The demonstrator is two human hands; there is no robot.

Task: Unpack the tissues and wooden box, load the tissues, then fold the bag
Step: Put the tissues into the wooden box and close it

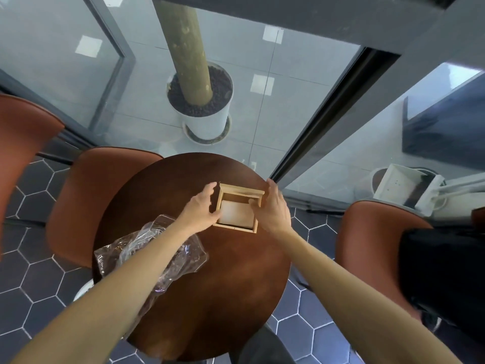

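Looking down from the head view, the box (237,207) sits on the far half of the round table (223,298), well apart from the bag (154,258), which lies crumpled at the left edge under the left forearm. The left hand (200,206) holds the box's left wall, thumb at the near corner and fingers curled over toward the far one. The right hand (274,206) is against the right wall with its fingers fairly straight and the thumb lying over the rim into the opening; I cannot tell whether it grips or only steadies.

The box is open on top. A pale flat square fills its floor, likely the tissues or an inner plate; the picture does not settle which. A loose slat lies across the far rim. The bag looks empty and unfolded.

To seat the load well, I would keep the left hand bracing the box, press evenly so the pale square lies flat below the rim, and avoid tipping the box.
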